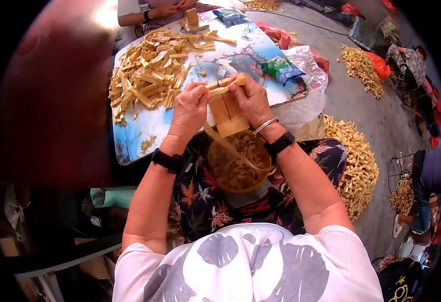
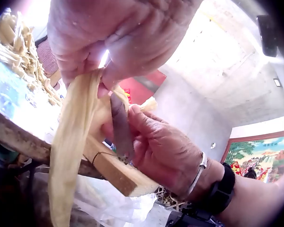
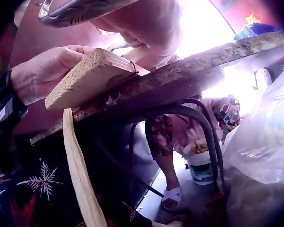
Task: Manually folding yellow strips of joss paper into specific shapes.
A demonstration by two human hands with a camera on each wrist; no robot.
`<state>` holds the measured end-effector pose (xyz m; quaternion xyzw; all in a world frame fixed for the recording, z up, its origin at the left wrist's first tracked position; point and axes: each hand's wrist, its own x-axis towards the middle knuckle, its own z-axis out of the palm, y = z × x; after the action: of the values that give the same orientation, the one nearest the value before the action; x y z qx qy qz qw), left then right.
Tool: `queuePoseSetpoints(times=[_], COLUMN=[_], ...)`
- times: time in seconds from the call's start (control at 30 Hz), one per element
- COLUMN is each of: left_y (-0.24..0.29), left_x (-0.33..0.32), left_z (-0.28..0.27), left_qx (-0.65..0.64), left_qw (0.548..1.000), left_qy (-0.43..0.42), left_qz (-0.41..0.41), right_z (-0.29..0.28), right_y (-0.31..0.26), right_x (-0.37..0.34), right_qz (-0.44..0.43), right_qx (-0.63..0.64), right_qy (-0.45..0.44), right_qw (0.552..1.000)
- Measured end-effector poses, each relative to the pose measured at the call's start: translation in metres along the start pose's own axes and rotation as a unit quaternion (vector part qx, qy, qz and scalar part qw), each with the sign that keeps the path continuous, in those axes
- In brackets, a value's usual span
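Note:
My left hand [image 1: 190,108] pinches a long, flat, pale yellow strip [image 2: 68,142] between thumb and fingers. The strip's long tail hangs past the table edge toward a basin [image 1: 240,191] of short pieces between my knees. Opposite it, my right hand [image 1: 254,98] pinches the strip's other part, and a short folded end sticks out beyond the thumb. Between the two hands stands a dark flat blade [image 2: 120,125], upright beside a wooden block [image 1: 229,126]. The block juts over the table's near edge, with a thin tie around it in the left wrist view.
On the painted table [image 1: 215,63] lie a heap of loose strips [image 1: 150,70] and a green-blue packet [image 1: 283,69]. Another person sits across, near a second wooden block [image 1: 193,19]. Clear plastic [image 1: 311,90] hangs at right. A large pile of short pieces [image 1: 356,166] covers the floor.

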<state>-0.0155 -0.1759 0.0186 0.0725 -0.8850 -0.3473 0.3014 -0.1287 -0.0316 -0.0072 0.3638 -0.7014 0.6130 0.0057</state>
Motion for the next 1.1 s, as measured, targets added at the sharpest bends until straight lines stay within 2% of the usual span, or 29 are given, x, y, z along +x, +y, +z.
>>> queuePoseSetpoints(times=[0.07, 0.17, 0.37, 0.5, 0.6, 0.63, 0.73, 0.77, 0.8, 0.87, 1.0, 1.07, 1.1], left_y=[0.002, 0.006, 0.0, 0.001, -0.007, -0.011, -0.015, -0.01, -0.004, 0.031, 0.048, 0.055, 0.061], left_x=[0.001, 0.002, 0.0, 0.0, 0.002, -0.001, -0.016, -0.026, -0.036, -0.063, -0.13, -0.158, -0.166], left_z=[0.004, 0.008, 0.013, 0.011, 0.009, 0.007, 0.001, -0.008, -0.015, -0.022, -0.006, 0.009, 0.012], left_qx=[0.011, 0.044, 0.084, 0.092, 0.089, 0.086, -0.049, -0.055, -0.097, -0.227, -0.266, -0.324, -0.329], left_qw=[1.0, 0.998, 0.993, 0.993, 0.992, 0.993, 0.996, 0.996, 0.984, 0.946, 0.92, 0.865, 0.852], left_qy=[0.018, 0.041, 0.063, 0.048, 0.05, 0.049, 0.067, 0.035, 0.004, 0.016, -0.055, -0.082, -0.109], left_qz=[0.0, 0.008, 0.056, 0.061, 0.071, 0.069, -0.027, -0.065, -0.151, -0.23, -0.284, -0.375, -0.391], right_z=[0.002, 0.008, 0.005, 0.003, -0.008, -0.012, -0.035, -0.044, -0.053, -0.071, -0.081, -0.074, -0.068], right_y=[0.0, 0.002, 0.009, 0.015, 0.026, 0.028, 0.017, 0.01, 0.004, -0.002, 0.005, 0.008, 0.011], right_x=[0.0, 0.0, 0.001, 0.002, -0.006, -0.008, -0.019, -0.025, -0.033, -0.055, -0.103, -0.123, -0.133], right_qz=[-0.006, -0.062, -0.156, -0.184, -0.119, -0.14, 0.025, 0.106, 0.135, 0.194, 0.246, 0.235, 0.215], right_qx=[-0.009, -0.068, -0.121, -0.162, -0.161, -0.153, -0.059, 0.026, 0.065, 0.142, 0.098, 0.037, -0.008], right_qy=[0.006, 0.04, 0.017, 0.015, -0.019, 0.011, 0.006, -0.01, -0.012, -0.014, -0.075, -0.06, -0.057], right_qw=[1.0, 0.995, 0.98, 0.969, 0.98, 0.978, 0.998, 0.994, 0.989, 0.97, 0.961, 0.969, 0.975])
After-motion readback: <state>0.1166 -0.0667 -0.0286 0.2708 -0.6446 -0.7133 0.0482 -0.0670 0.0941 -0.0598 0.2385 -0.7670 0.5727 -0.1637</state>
